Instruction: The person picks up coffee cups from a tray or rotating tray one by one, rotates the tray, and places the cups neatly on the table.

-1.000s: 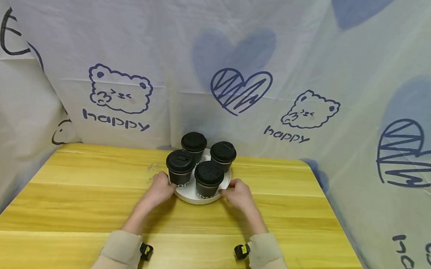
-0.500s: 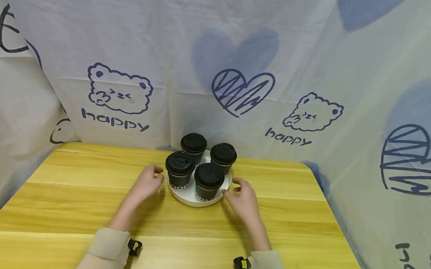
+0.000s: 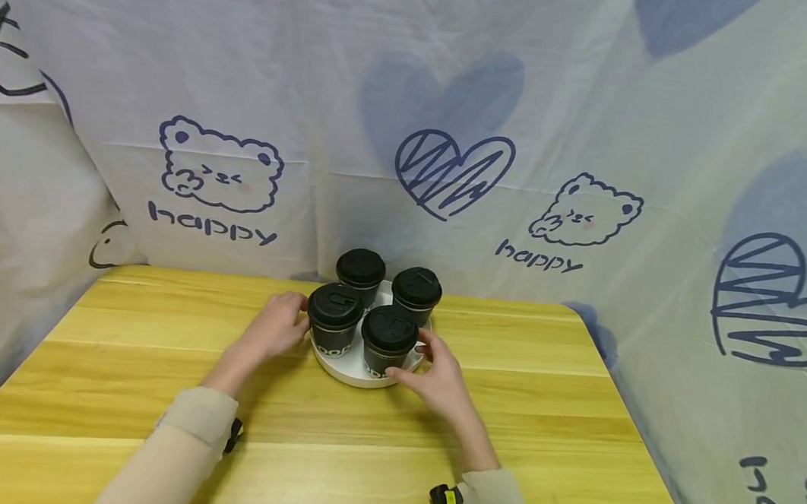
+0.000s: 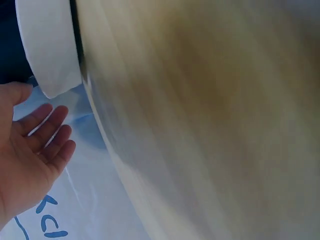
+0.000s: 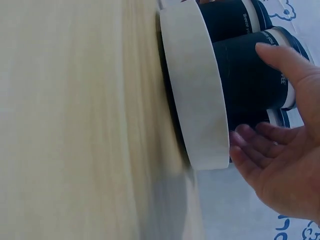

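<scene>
Several black paper coffee cups with black lids stand upright on a round white tray (image 3: 349,375). My right hand (image 3: 441,379) is at the front right cup (image 3: 386,342), its thumb in front and its fingers at the cup's right side. In the right wrist view, thumb and fingers are spread around that coffee cup (image 5: 250,75) without closing on it; whether the thumb touches cannot be told. My left hand (image 3: 275,325) is beside the front left cup (image 3: 334,321), fingers loosely bent. The left wrist view shows the left hand (image 4: 32,150) holding nothing, near the tray's rim (image 4: 50,45).
The tray rests toward the far edge of a wooden table (image 3: 297,459). Behind the table hangs a white cloth (image 3: 351,203) printed with hearts and bears. Two more lidded cups, back left (image 3: 360,272) and back right (image 3: 417,291), stand close behind the front ones.
Both hands have let go of the tray's rim. My left hand has moved left and slightly farther away; the right has moved in around the front right cup. The tray and cups stay nearly in place.
</scene>
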### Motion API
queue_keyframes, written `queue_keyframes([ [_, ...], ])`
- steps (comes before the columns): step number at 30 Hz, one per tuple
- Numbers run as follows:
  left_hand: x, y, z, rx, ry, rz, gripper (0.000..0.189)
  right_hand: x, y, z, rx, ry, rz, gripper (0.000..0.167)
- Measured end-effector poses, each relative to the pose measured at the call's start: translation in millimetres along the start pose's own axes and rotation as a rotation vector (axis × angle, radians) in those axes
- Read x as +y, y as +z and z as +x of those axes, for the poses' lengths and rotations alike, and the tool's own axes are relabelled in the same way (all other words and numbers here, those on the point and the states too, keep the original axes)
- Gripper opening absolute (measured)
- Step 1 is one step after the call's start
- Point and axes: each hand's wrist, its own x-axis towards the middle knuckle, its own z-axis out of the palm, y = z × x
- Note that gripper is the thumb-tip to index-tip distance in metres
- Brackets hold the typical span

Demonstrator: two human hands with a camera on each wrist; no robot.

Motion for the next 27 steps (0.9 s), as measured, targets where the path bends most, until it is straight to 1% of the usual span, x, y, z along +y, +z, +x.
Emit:
queue_keyframes([
  [2,-3.4,0.8,1.5,-0.011,0.034,0.038,0.029,-2,1,2.4,0.003,0.000,-0.025,0.088],
  [4,-4.7,0.8,2.1,-0.024,0.054,0.072,0.028,-4,2,5.2,-0.004,-0.010,-0.034,0.088],
  [8,-3.3,-0.3,2.1,-0.045,0.072,0.128,0.023,-9,6,9.2,-0.035,-0.044,-0.026,0.083],
  [12,0.3,-2.4,2.1,-0.080,0.091,0.200,0.021,-8,11,11.5,-0.049,-0.051,-0.018,0.083],
  [16,2.7,-3.3,4.7,-0.125,0.114,0.308,0.028,-6,14,13.9,-0.048,-0.042,-0.020,0.085],
  [20,2.9,-2.6,6.0,-0.166,0.117,0.398,0.037,-3,15,16.0,-0.050,-0.040,-0.014,0.084],
  [23,3.6,-2.4,5.8,-0.180,0.125,0.428,0.040,-1,14,17.1,-0.052,-0.042,-0.001,0.082],
  [27,5.0,-1.8,5.8,-0.194,0.130,0.442,0.045,1,12,18.3,-0.062,-0.050,0.020,0.081],
])
